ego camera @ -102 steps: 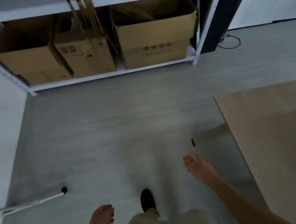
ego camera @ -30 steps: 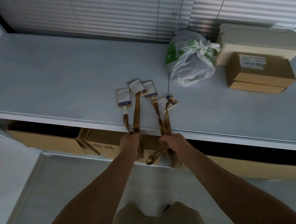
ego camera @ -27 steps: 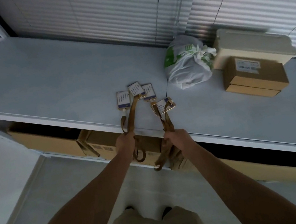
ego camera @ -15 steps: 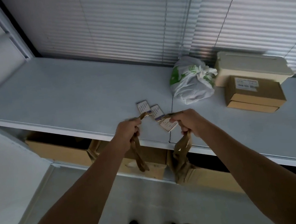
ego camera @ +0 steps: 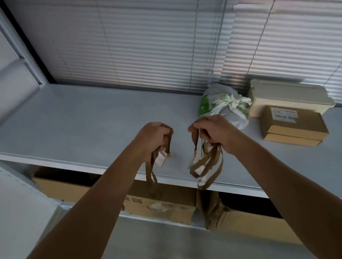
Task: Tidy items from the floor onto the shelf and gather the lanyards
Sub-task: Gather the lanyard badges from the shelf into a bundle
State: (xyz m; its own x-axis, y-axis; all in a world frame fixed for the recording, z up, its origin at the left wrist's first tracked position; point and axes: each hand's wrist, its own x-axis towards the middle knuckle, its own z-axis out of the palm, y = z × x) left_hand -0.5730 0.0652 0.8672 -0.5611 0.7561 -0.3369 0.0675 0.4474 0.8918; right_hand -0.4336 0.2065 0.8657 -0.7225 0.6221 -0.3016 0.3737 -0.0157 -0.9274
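Tan fabric lanyards (ego camera: 206, 164) are lifted clear of the grey metal shelf (ego camera: 77, 130), bunched in clenched left hand (ego camera: 152, 137) and right hand (ego camera: 212, 132) for gathering together.

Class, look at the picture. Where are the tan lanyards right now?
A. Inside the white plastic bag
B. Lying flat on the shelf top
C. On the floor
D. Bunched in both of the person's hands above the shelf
D: the left hand and the right hand each grip a bunch of tan lanyards, with straps and badges dangling above the shelf.
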